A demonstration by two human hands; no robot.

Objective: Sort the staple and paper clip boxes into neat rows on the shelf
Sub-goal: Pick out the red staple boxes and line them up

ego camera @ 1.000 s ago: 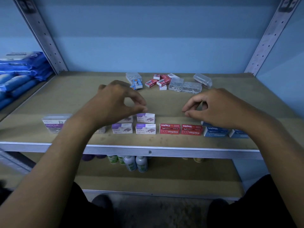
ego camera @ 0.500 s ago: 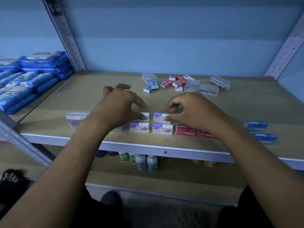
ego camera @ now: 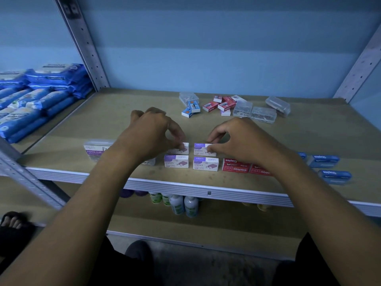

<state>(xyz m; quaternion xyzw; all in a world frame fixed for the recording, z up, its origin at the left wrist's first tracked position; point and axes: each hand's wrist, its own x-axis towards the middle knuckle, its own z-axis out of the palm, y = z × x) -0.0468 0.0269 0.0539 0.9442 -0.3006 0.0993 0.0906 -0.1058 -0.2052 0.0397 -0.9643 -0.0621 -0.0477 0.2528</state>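
1. The left hand (ego camera: 152,133) pinches a purple box (ego camera: 181,148) in the back row on the shelf (ego camera: 115,120).
2. The right hand (ego camera: 243,139) pinches the purple box beside it (ego camera: 201,149).
3. Two more purple boxes (ego camera: 176,161) sit in front, near the shelf edge.
4. Red boxes (ego camera: 236,165) sit just right of them.
5. A messy pile (ego camera: 226,105) lies at the back.

The light is dim and bluish, falling evenly from above and behind. Soft shadows lie under both forearms on the shelf (ego camera: 115,120). The uprights (ego camera: 86,48) bow outward with wide-angle distortion. Print on the far boxes (ego camera: 214,105) is too soft to read.
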